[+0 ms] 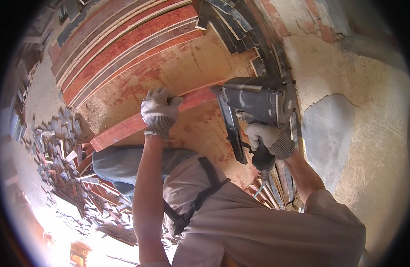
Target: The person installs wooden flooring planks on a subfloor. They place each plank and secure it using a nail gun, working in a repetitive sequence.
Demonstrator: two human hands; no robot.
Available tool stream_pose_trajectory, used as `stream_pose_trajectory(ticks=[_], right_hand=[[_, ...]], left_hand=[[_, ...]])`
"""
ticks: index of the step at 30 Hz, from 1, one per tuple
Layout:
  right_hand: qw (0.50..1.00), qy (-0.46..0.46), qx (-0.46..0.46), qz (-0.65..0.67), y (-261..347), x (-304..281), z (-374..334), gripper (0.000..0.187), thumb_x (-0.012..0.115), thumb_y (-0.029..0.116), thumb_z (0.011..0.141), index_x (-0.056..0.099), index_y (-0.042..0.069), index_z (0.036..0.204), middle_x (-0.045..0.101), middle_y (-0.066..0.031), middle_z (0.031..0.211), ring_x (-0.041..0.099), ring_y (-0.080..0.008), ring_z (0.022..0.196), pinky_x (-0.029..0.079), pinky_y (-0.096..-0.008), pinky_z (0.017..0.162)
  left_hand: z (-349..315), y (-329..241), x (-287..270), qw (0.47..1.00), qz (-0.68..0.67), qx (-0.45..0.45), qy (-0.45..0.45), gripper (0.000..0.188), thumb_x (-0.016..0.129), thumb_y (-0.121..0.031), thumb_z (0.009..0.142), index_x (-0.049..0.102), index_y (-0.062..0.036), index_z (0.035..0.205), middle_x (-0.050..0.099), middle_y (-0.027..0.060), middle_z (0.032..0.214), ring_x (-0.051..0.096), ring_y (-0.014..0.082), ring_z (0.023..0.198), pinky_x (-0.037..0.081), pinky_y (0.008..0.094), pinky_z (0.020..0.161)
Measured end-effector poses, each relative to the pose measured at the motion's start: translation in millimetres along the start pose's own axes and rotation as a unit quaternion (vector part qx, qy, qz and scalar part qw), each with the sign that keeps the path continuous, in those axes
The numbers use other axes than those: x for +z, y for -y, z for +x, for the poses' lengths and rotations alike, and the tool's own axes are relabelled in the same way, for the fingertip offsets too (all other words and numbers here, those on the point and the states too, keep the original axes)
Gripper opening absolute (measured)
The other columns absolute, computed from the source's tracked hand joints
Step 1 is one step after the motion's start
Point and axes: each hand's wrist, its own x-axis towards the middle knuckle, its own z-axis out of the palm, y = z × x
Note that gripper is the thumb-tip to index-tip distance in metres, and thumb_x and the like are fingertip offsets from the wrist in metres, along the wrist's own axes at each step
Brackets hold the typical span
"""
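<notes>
A long, narrow red board (125, 129) lies slanted across the wooden work surface (197, 122). My left hand (160, 110), in a white knit glove, is closed around the board near its middle. In my right hand (269, 139), also gloved, I grip the handle of a large black nail gun (258, 100). The gun's nose sits at the board's right end; whether it touches cannot be made out. Its magazine (234, 138) slants down toward me, and an air hose (261, 188) runs from the handle's base.
Long red and brown boards (129, 44) lie side by side at the far edge. Dark strips (258, 40) line the right rim next to a patchy plaster wall (343, 133). A heap of small wood offcuts (67, 153) spreads at the left. More strips (282, 184) stand below the gun.
</notes>
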Motion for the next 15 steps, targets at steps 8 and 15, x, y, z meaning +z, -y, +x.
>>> stream_pose_trajectory(ticks=[8, 15], right_hand=[[0.989, -0.029, 0.063, 0.131, 1.8, 11.9, 1.6, 0.012, 0.062, 0.009, 0.092, 0.061, 0.003, 0.103, 0.053, 0.0004, 0.060, 0.052, -0.0090, 0.053, 0.045, -0.0283, 0.055], [0.998, 0.056, -0.011, 0.018, 0.3, 27.4, 9.0, 0.026, 0.050, 0.012, 0.100, 0.053, 0.006, 0.075, 0.051, -0.0013, 0.061, 0.054, -0.0109, 0.058, 0.047, -0.0279, 0.061]], left_hand=[[0.6, 3.0, -1.3, 1.000, -0.015, -0.012, 0.016, 0.014, 0.081, -0.020, 0.074, 0.072, -0.0097, 0.075, 0.069, 0.0075, 0.080, 0.067, 0.0311, 0.087, 0.054, 0.0450, 0.076], [0.5, 3.2, -3.3, 0.999, -0.016, -0.022, 0.035, 0.016, 0.082, -0.022, 0.074, 0.073, -0.0094, 0.078, 0.071, 0.0092, 0.086, 0.067, 0.0328, 0.090, 0.054, 0.0463, 0.080]])
